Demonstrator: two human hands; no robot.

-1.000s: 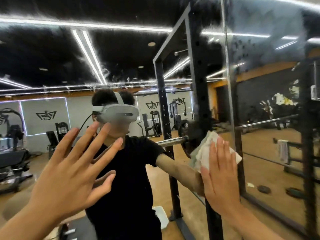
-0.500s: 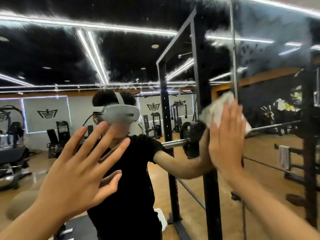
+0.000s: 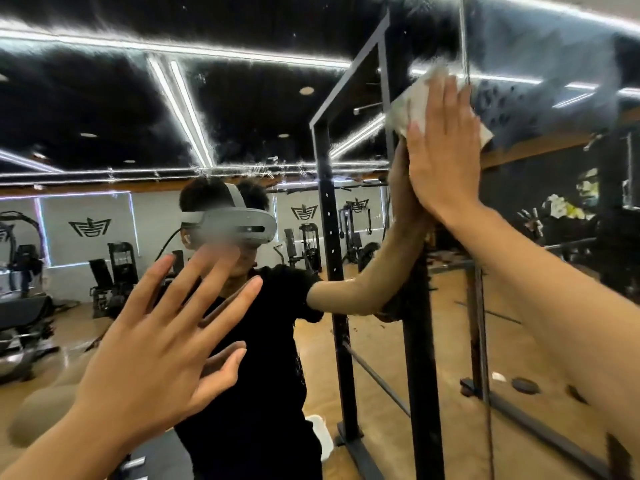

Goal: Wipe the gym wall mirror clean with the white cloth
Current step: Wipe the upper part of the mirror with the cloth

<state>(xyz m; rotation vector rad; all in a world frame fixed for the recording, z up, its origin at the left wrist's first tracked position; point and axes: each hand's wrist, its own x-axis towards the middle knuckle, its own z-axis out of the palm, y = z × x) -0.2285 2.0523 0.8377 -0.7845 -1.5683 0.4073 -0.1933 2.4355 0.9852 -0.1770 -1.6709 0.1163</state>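
Flat-fingered, the right hand (image 3: pixel 441 150) is pressed on the white cloth (image 3: pixel 410 103) against the wall mirror (image 3: pixel 242 98); the left hand (image 3: pixel 156 344) is spread, perhaps touching glass.

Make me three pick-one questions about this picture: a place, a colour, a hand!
1. Where is the cloth? A) floor B) under the right hand, on the mirror C) bench
2. What colour is the cloth? A) red B) white C) blue
3. How is the left hand? A) fist B) gripping a bottle C) open, fingers spread
1 B: the flat right hand presses it to the mirror. 2 B: it looks white. 3 C: fingers fan out, holding nothing.
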